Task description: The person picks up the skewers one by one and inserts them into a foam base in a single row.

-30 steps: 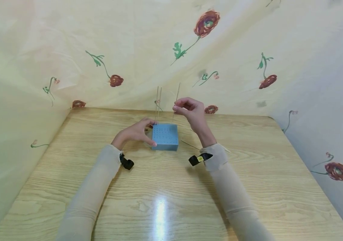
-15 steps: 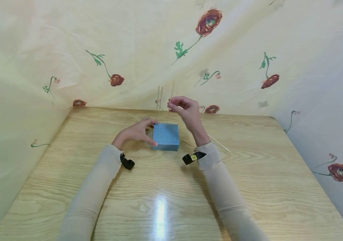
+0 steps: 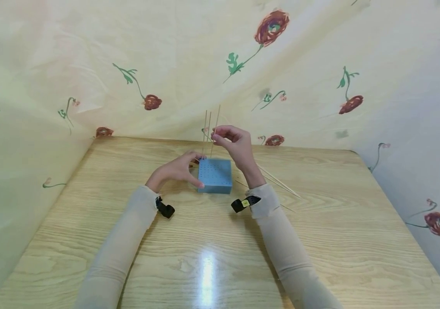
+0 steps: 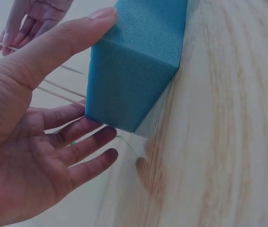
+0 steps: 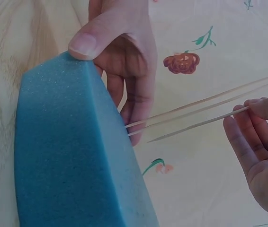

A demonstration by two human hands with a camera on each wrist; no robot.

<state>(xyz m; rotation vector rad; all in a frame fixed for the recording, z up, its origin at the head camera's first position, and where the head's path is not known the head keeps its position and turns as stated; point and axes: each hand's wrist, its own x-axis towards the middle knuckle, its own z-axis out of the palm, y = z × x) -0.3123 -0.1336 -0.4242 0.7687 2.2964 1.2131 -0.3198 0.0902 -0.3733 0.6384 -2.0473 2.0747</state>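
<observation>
Fingers [image 5: 239,143] of the right hand [image 3: 239,146] pinch one thin stick [image 5: 198,125], its tip near the holed blue block [image 3: 215,172] on the counter [image 3: 165,257]. The left hand [image 3: 176,169], spread wide, holds this block.

The left sleeve [image 3: 115,253] and the right sleeve [image 3: 287,244] were plain and pale beige, each with a crosswise crease on the forearm. A small black device [image 3: 166,210] sat at the left cuff [image 3: 145,199], while a second black device [image 3: 237,206], at the right cuff [image 3: 266,204], bore a small yellow patch [image 3: 245,203]
</observation>
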